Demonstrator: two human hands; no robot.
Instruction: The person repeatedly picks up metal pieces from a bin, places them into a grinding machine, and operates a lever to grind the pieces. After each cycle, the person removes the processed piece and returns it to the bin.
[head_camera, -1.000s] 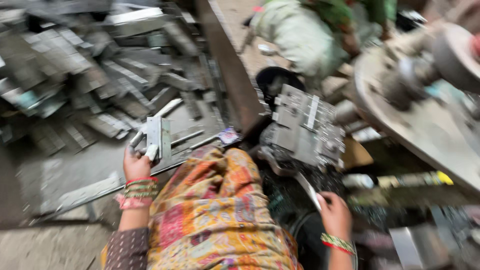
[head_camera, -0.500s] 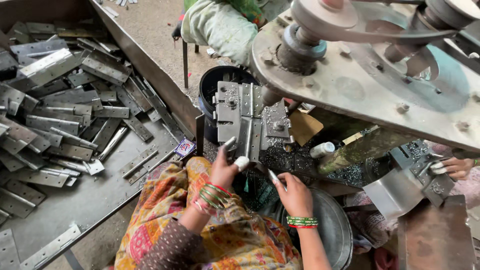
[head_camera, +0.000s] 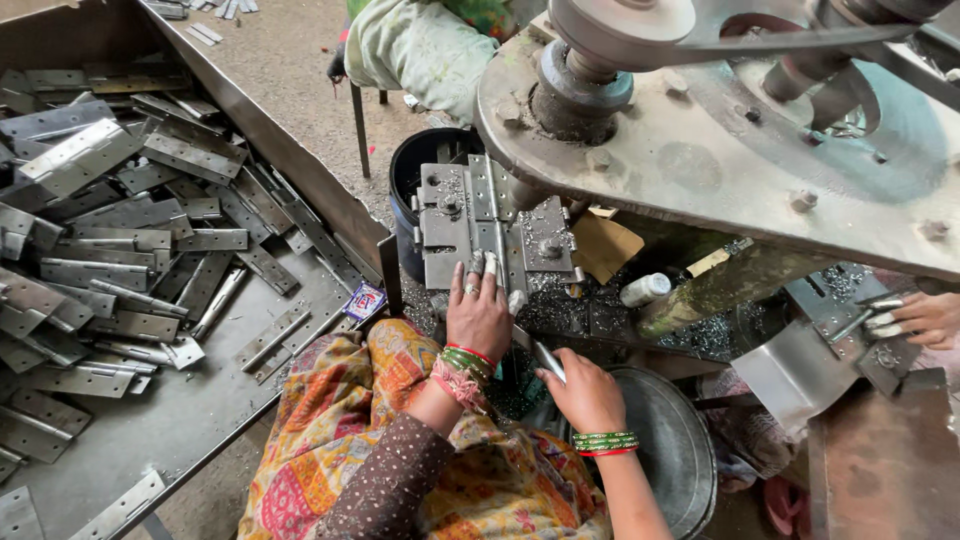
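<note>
Pressing down on the metal jig plate, the left hand now lies with its fingers spread flat along the plate's near edge, where half a second ago it was only arriving there with a small pale piece at its fingertips; that piece now sits just beside the little finger. A second ago this hand was far over at the tray's near edge, holding a hinge. The right hand is curled shut around a short shiny metal tool, near the rim of the round steel basin, much as it was half a second ago.

Metal shavings litter the bench around the jig plate. A dark bucket stands at its far edge, and a small white bottle lies to the right. Overhead, the heavy machine plate with its pulley hides the far right of the bench. The big tray on the left is heaped with grey hinges. At the right edge another person's fingers rest on a second fixture.
</note>
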